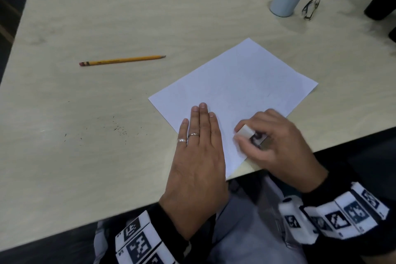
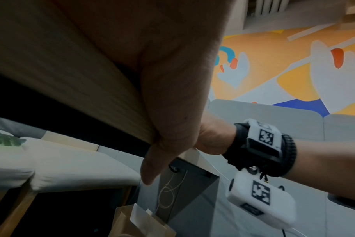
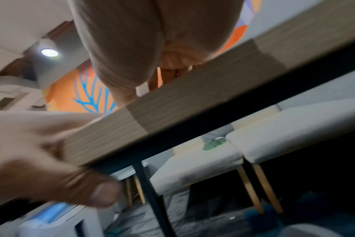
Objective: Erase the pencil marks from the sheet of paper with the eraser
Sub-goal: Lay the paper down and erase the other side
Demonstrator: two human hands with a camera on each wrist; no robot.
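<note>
White paper (image 1: 231,83), thin and slippery, lies pinned by the flat left hand (image 1: 197,150) while the right hand (image 1: 276,143) pinches the firm eraser (image 1: 246,132).

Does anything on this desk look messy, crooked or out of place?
Two small things. The sheet of paper lies turned at an angle, its near corner reaching the table edge. Dark specks, probably eraser crumbs, are scattered left of the left hand. Nothing looks damaged or spilled.
</note>
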